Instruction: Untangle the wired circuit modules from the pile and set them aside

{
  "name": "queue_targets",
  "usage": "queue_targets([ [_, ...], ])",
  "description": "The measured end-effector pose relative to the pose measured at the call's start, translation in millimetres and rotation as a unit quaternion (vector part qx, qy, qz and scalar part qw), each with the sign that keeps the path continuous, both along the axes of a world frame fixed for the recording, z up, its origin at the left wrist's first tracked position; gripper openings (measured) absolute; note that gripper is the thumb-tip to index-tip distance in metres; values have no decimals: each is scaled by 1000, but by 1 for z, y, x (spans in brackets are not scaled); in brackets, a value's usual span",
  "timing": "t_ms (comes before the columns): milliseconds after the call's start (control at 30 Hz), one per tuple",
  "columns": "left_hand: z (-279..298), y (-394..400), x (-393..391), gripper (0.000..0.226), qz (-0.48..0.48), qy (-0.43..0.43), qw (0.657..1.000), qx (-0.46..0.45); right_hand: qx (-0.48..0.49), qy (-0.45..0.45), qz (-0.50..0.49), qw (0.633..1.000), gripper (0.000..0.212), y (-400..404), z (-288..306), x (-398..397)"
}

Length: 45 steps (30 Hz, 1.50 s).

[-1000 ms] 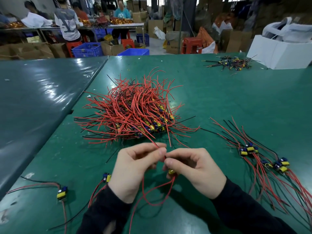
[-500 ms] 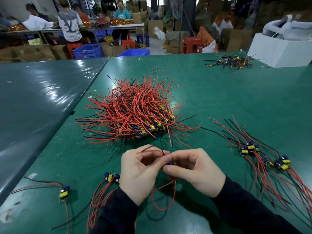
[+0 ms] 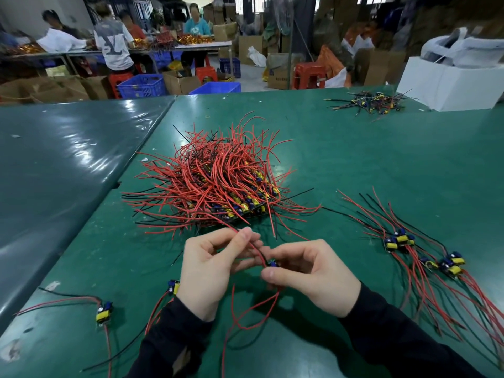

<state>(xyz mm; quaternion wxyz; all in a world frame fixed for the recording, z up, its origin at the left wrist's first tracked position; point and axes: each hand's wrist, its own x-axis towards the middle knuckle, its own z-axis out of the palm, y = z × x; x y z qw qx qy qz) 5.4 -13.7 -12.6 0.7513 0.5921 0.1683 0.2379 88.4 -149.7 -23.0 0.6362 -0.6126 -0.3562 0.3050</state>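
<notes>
A tangled pile of red and black wires with small yellow-and-blue circuit modules (image 3: pixel 218 184) sits mid-table on the green mat. Just in front of it, my right hand (image 3: pixel 313 276) pinches a small module (image 3: pixel 272 264) between thumb and fingers. My left hand (image 3: pixel 210 268) pinches one of that module's red wires (image 3: pixel 255 248) near its fingertips. More red wires loop down below my hands. Separated modules lie to the right (image 3: pixel 403 241) and to the left (image 3: pixel 103 313), with one (image 3: pixel 173 286) partly hidden beside my left wrist.
A second small heap of wired parts (image 3: pixel 371 102) lies far right near a white box (image 3: pixel 450 83). A grey-covered table (image 3: pixel 54 165) adjoins on the left. People work at benches in the background, among blue crates and cardboard boxes.
My left hand has opened out and lifted a red wire up and leftward, drawing it straighter away from the module. My right hand keeps the module in nearly the same place.
</notes>
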Motion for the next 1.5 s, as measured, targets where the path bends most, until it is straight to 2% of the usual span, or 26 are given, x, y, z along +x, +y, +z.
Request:
queue_targets([
  [100,4,1,-3,21,9,-2,1000,-2,1,-22,20,1000,17,1,-1,-3],
  [267,6,5,-1,29,-10,2,996,-91,-14,-48,8,999,15,-1,-4,0],
  [433,5,11,-4,25,-5,11,994,-109,-33,-100,26,994,12,1,-7,-4],
  [533,5,11,-2,29,-17,3,993,-115,-29,-99,-14,995,6,1,-8,-1],
  [633,6,15,-1,30,19,-33,992,-119,-16,-110,-43,993,5,2,-7,-3],
  [900,7,18,-3,26,72,-24,997,-8,-3,-126,-67,990,9,3,-5,-8],
  [1067,8,19,-3,21,117,-37,992,17,-8,-129,-85,988,10,2,-5,-5],
  [1233,7,20,-4,25,118,-32,992,26,-6,-143,-76,987,21,3,-7,-7],
  [1367,8,20,-4,23,110,-29,993,21,-11,-151,-71,986,22,2,-5,-6],
  [1500,8,19,-4,23,146,-43,987,50,-11,-166,-48,985,21,0,-3,-7],
])
